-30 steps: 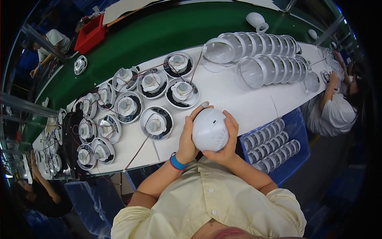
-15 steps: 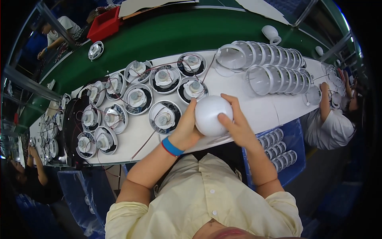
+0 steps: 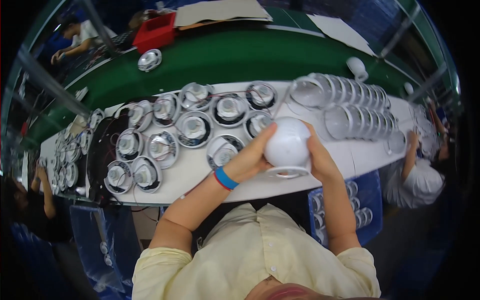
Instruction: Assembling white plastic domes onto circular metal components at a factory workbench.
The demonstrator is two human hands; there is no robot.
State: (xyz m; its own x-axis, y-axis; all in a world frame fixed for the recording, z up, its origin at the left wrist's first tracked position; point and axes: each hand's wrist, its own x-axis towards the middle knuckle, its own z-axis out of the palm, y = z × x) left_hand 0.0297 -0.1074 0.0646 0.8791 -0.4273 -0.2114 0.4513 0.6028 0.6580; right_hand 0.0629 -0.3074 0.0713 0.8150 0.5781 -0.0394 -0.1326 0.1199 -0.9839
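Note:
A glossy white dome-shaped housing (image 3: 287, 142) is held between my two hands, just above the near edge of the white worktop. Its flat ring-shaped rim points toward me. My left hand (image 3: 251, 157) is closed around its left side, with a blue and red band on the wrist. From the right, my right hand (image 3: 320, 156) grips the other side, its fingers partly hidden behind the dome. Several round white units with wires and circuit boards lie to the left, the nearest unit (image 3: 223, 151) beside my left hand. To the right, clear domes with white rims (image 3: 345, 122) lie nested in two rows.
A blue lined crate (image 3: 372, 192) holding white rings stands below the table's right side. Beyond the worktop (image 3: 325, 155) runs a green surface (image 3: 215, 60) with a red bin (image 3: 155, 31) and cardboard sheets (image 3: 222, 12). Other people work at left and right.
The dome has been turned, so its ring-shaped rim now shows on the near side. My right fingers have shifted off its top to its right side. The whole view has shifted slightly.

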